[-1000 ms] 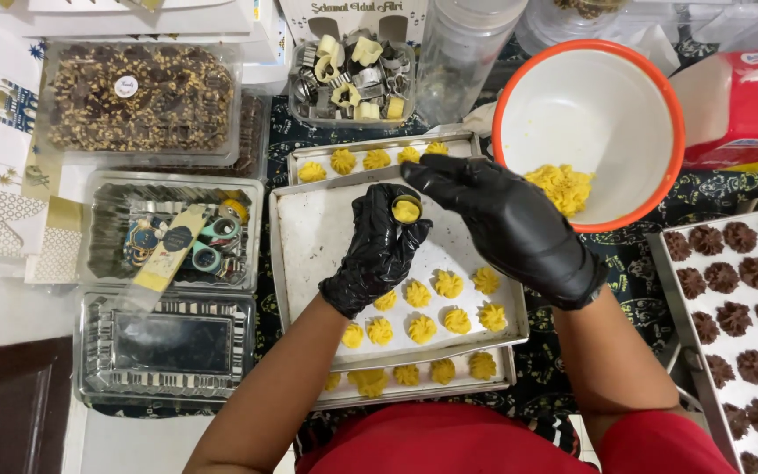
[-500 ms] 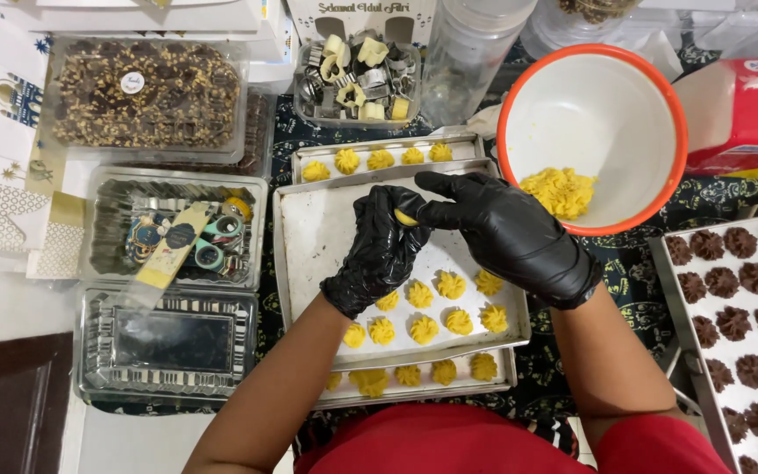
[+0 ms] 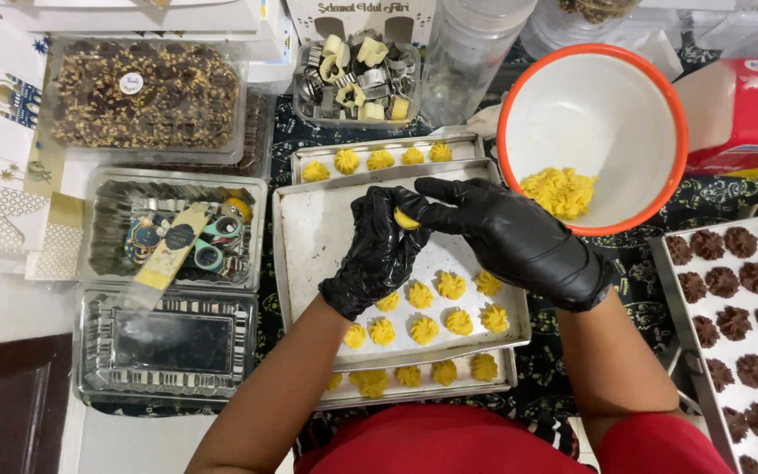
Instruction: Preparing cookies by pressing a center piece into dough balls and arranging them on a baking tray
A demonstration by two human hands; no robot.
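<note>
Both my hands wear black gloves and meet above a metal baking tray. My left hand cups a small lump of yellow dough, and the fingertips of my right hand press on it from the right. Several yellow rosette cookies lie in rows on the tray's near half. A second tray underneath shows more yellow cookies along its far and near edges. To the right, a white bowl with an orange rim holds the remaining yellow dough.
A tray of dark chocolate rosette cookies sits at the right. Clear plastic boxes stand on the left: chocolate pieces, tape rolls and labels, and an empty-looking one. A container of metal cookie cutters and a red box lie beyond.
My hands stayed together over the tray, shifting slightly while working the dough lump between them. The view has drifted a little; nothing else moved.
</note>
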